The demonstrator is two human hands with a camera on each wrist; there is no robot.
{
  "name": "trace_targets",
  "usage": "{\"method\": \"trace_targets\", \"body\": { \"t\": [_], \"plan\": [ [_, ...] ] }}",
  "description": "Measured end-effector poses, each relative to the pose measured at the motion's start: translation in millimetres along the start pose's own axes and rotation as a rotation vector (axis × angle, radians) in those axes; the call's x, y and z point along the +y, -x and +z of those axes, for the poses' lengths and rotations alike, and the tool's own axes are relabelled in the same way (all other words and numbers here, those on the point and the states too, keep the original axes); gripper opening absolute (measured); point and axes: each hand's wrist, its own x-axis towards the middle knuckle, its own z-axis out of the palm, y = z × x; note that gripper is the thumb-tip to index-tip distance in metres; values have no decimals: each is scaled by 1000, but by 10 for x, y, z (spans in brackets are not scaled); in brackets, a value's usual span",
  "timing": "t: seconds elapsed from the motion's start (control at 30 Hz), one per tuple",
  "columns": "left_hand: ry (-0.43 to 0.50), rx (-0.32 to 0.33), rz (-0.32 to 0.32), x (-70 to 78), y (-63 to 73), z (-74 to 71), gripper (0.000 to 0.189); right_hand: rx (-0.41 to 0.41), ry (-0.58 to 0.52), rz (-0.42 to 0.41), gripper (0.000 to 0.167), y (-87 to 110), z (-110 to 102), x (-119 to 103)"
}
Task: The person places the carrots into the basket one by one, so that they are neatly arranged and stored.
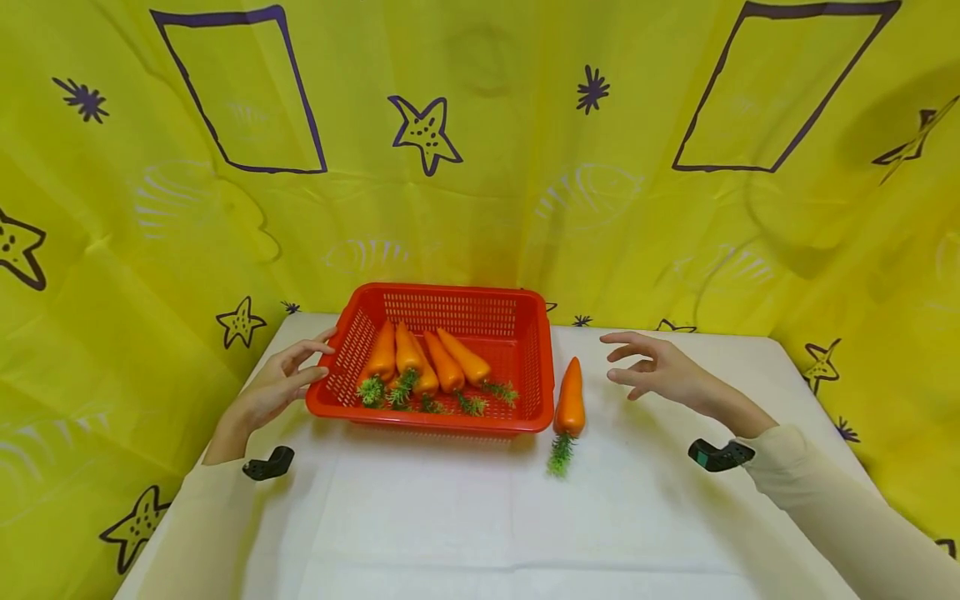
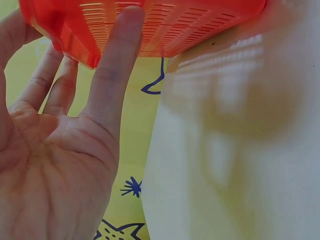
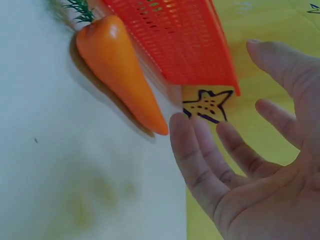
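Note:
A red plastic basket [image 1: 450, 423] with slotted walls stands on the white table. Several orange carrots [image 1: 447, 367] with green leafy tops lie inside it, mostly toward its left half. At the basket's left end is my left hand [image 1: 273, 385], its extended fingers touching the outer wall beneath the rim [image 2: 142, 30]. One more carrot [image 1: 571, 404] lies on the table just right of the basket, tip pointing away and greens toward me. To the right of that carrot hovers my right hand [image 1: 660, 371], fingers spread and loosely bent, holding nothing; the right wrist view shows the fingertips near the carrot's tip [image 3: 157, 122].
The white tabletop [image 1: 450, 517] stretches in front of the basket. A yellow curtain [image 1: 495, 208] with drawn starfish and fish encloses the table at the back and both sides, close behind the basket. Black wrist devices [image 1: 722, 455] sit at both sleeves.

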Motion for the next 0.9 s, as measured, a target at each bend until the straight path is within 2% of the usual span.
{"method": "trace_targets", "body": {
  "t": [0.37,0.57,0.9],
  "plan": [
    [1,2,2,10,-2,6,28,-37,50,41,65,-186,330,172],
    [0,7,-2,-3,9,7,27,-23,75,95,68,-265,491,241],
    [8,10,-4,5,4,16,26,17,174,71,54,-372,665,249]
  ]
}}
